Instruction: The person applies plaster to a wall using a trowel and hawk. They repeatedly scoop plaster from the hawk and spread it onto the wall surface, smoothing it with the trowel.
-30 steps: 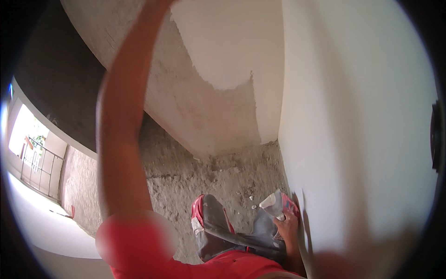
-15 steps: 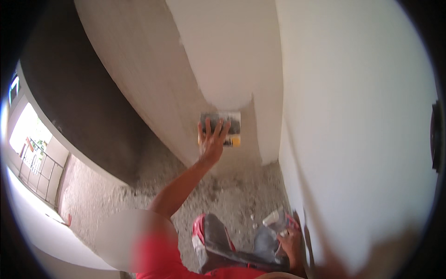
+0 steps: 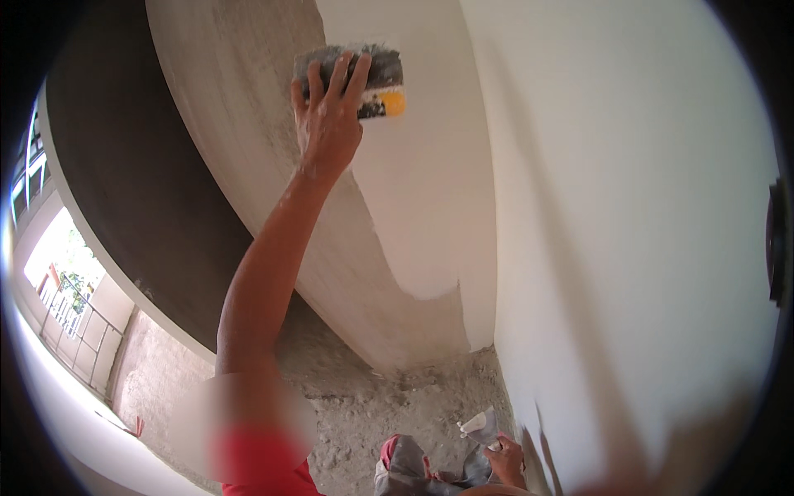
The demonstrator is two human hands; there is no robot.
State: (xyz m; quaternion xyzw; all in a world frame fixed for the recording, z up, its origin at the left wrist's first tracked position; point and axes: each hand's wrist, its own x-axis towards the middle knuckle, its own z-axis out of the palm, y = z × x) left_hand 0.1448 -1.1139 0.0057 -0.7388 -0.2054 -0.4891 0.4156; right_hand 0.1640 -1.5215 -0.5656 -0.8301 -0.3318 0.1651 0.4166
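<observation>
Up on the wall, my left hand holds a wide putty blade with a dark metal face and a yellow-and-black lower strip. The fingers lie spread over the blade's face; the thumb is mostly hidden. Beneath the blade runs the uneven border between the smooth white coat and the bare grey-beige surface. Low in the picture, close to my knees, my right hand is closed round a smaller putty knife. White putty sticks to that knife, and its handle is mostly covered by the fingers.
A smooth white wall meets the coated one at a corner on the right. Rough, dusty floor lies below. To the left are a dark recessed surface and, beyond it, a metal railing by a bright opening.
My left hand has swept the wide blade upward along the wall from near the bottom of the white coat. The view has tilted up, and my right hand sits lower in it.
</observation>
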